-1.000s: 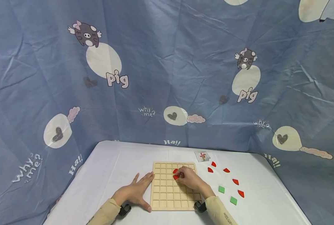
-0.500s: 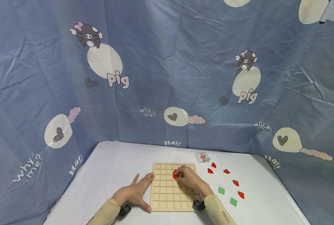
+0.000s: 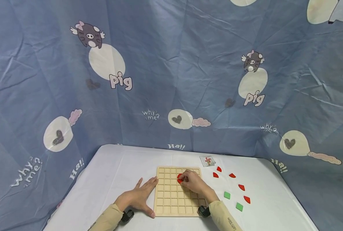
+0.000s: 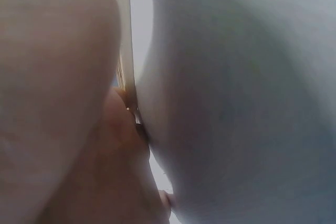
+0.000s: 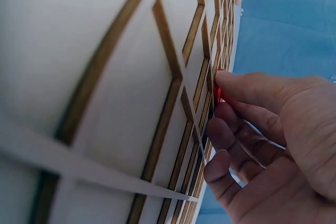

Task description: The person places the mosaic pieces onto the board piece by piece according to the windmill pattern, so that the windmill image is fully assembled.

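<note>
A pale wooden grid board lies on the white table. My left hand rests flat beside it, fingers spread, with fingertips and thumb touching the board's left edge. Over the upper right part of the board, my right hand pinches a small red piece between thumb and index finger, down at the cells. Red pieces show on the board just left of those fingertips, partly covered by the hand. In the left wrist view, the left hand fills much of the frame beside the board's edge.
Several red quarter-circle pieces lie loose right of the board. Two green squares sit nearer the right sleeve. Behind them lies a card with a red pinwheel pattern on a grid. A blue patterned cloth hangs behind the table.
The red pieces under the right fingertips look closer together than a second ago. Both hands have otherwise stayed in nearly the same place.
</note>
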A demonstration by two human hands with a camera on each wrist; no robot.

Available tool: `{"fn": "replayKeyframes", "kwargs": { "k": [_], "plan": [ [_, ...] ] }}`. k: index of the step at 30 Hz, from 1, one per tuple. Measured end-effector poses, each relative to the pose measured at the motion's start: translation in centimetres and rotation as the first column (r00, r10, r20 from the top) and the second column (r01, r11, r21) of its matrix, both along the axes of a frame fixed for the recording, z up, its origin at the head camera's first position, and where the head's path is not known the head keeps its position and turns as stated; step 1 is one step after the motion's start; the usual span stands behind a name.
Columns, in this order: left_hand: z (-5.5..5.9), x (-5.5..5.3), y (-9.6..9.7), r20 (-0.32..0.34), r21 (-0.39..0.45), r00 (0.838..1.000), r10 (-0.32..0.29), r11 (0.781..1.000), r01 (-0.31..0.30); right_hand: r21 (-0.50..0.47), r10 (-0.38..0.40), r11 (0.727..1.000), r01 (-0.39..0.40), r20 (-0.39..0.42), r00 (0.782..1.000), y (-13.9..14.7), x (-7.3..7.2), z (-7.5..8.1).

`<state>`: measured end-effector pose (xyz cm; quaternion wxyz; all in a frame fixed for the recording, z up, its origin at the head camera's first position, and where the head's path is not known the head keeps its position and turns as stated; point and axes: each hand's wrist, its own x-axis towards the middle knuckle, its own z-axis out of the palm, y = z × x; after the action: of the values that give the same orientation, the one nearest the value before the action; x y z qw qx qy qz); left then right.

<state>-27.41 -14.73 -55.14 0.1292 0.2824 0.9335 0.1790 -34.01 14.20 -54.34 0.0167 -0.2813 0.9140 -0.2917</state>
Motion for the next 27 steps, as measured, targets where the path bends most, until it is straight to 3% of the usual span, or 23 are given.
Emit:
{"fn": "replayKeyframes", "kwargs": {
  "k": [27],
  "plan": [
    [0.10, -0.08, 0.03, 0.007, 0.001, 1.000, -0.009, 1.000, 0.009, -0.026, 0.001, 1.000, 0.000, 0.031, 1.000, -0.13, -0.03, 0.02]
  ]
}}
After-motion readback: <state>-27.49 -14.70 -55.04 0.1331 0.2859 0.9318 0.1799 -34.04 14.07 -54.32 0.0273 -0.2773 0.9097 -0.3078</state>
